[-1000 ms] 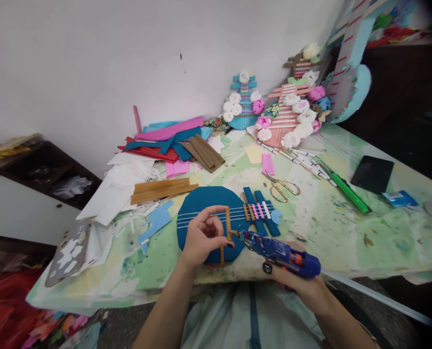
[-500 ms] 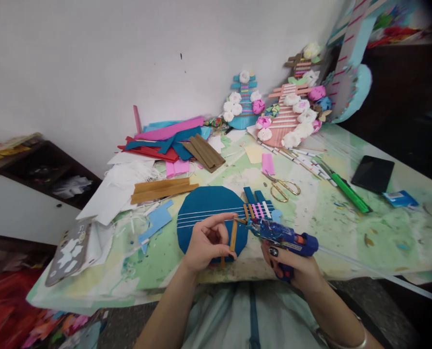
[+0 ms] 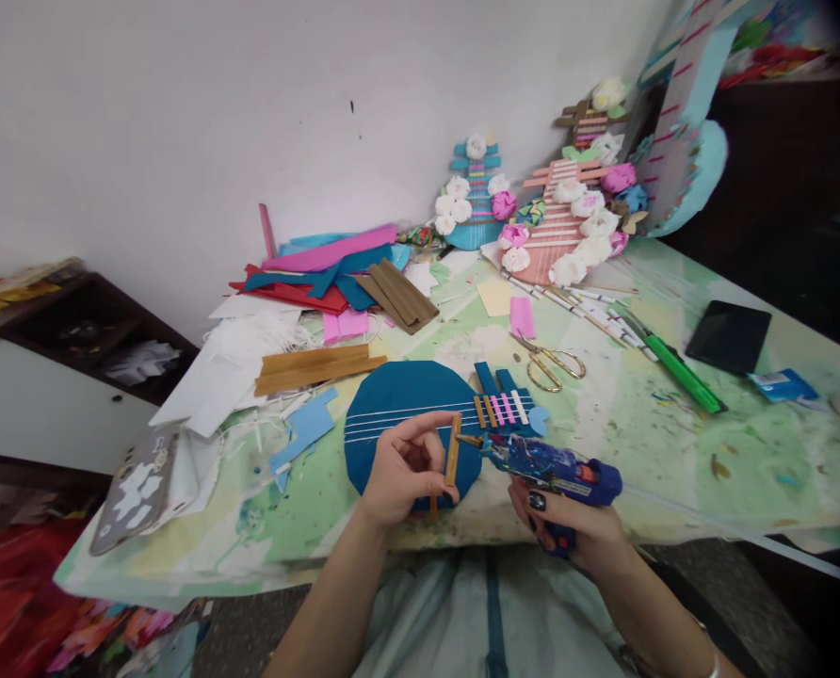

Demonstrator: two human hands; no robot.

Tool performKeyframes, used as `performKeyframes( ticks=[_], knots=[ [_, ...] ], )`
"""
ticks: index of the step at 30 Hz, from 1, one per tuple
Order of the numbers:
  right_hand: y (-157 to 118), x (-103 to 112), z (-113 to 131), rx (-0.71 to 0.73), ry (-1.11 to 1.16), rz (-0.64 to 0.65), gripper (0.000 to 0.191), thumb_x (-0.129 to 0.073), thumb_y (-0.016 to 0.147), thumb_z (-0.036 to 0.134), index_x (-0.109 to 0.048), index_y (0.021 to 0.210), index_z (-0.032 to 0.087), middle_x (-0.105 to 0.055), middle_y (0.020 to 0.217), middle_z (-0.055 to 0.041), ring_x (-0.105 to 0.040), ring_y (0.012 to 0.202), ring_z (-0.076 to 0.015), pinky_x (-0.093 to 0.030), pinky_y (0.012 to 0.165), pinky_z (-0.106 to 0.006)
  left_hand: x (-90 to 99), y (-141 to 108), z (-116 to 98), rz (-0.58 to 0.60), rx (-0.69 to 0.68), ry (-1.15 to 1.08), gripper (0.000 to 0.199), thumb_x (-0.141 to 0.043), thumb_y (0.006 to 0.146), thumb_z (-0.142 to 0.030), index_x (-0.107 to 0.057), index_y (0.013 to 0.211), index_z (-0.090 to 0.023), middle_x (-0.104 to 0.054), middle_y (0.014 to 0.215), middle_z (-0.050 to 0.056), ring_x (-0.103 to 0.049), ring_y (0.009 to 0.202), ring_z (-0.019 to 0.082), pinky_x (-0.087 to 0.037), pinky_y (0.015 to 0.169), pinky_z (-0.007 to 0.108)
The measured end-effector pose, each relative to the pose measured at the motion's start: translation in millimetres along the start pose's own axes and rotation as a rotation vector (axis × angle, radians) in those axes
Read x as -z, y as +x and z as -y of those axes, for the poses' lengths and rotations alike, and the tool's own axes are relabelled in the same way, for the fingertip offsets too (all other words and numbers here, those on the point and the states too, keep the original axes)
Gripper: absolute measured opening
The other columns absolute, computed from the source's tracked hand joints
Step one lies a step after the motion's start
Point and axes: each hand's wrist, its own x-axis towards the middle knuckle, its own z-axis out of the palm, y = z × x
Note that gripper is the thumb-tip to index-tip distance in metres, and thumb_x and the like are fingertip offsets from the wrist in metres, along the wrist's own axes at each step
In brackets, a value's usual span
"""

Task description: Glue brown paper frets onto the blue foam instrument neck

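Note:
My left hand (image 3: 407, 468) pinches a narrow brown strip (image 3: 453, 454) upright between forefinger and thumb, above a blue paper guitar (image 3: 384, 400). My right hand (image 3: 568, 520) is wrapped round a blue hot glue gun (image 3: 547, 468) with a long clear stick trailing from its back. The gun's nozzle points left and is close to the strip's upper part; I cannot tell whether it touches. White strings run along the guitar, and short brown, pink and white bars cross its neck. Another brown strip (image 3: 433, 508) shows below my left hand, partly hidden.
Gold-handled scissors (image 3: 553, 363), a green cutter (image 3: 685, 374) and a black tablet-like object (image 3: 727, 337) lie to the right. Brown folded paper (image 3: 317, 369) and a phone (image 3: 136, 490) are left. Flower-trimmed paper guitars (image 3: 473, 202) stand along the wall, beside heaped coloured paper (image 3: 328, 264).
The glue gun's nozzle has dropped slightly from the strip's top end to a little lower along it. My left hand keeps its pinch on the strip.

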Motion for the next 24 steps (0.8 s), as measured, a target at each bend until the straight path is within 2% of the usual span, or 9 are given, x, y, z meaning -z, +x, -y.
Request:
performKeyframes(
  ticks=[6, 17, 24],
  knots=[
    [-9, 0, 2, -0.043, -0.04, -0.014, 0.032, -0.079, 0.059, 0.039, -0.064, 0.069, 0.013, -0.051, 0.046, 0.0017, -0.039, 0.035, -0.0053, -0.024, 0.034, -0.017, 3.1, 2, 0, -0.012, -0.029, 0.036, 0.061, -0.086, 0.048, -0.017, -0.068, 0.106, -0.02, -0.052, 0.052, -0.007, -0.047, 0.043, 0.006, -0.042, 0.042, 0.016],
    [5, 15, -3, -0.016, -0.121, -0.017, 0.037, -0.074, 0.063, 0.045, -0.06, 0.059, 0.012, -0.053, 0.048, -0.0018, -0.043, 0.035, -0.0078, -0.029, 0.033, -0.019, 3.3, 1, -3, 0.013, 0.039, 0.126, 0.065, -0.086, 0.046, -0.013, -0.067, 0.108, -0.018, -0.052, 0.051, -0.007, -0.045, 0.044, 0.006, -0.039, 0.043, 0.015],
    [-5, 6, 3, -0.048, -0.113, 0.0, 0.033, -0.078, 0.059, 0.04, -0.06, 0.063, 0.013, -0.05, 0.046, 0.0014, -0.039, 0.037, -0.0065, -0.027, 0.035, -0.018, 5.8, 3, -5, 0.017, 0.023, 0.157, 0.063, -0.085, 0.048, -0.011, -0.067, 0.107, -0.018, -0.054, 0.052, -0.007, -0.046, 0.045, 0.005, -0.039, 0.044, 0.015]
  ],
)
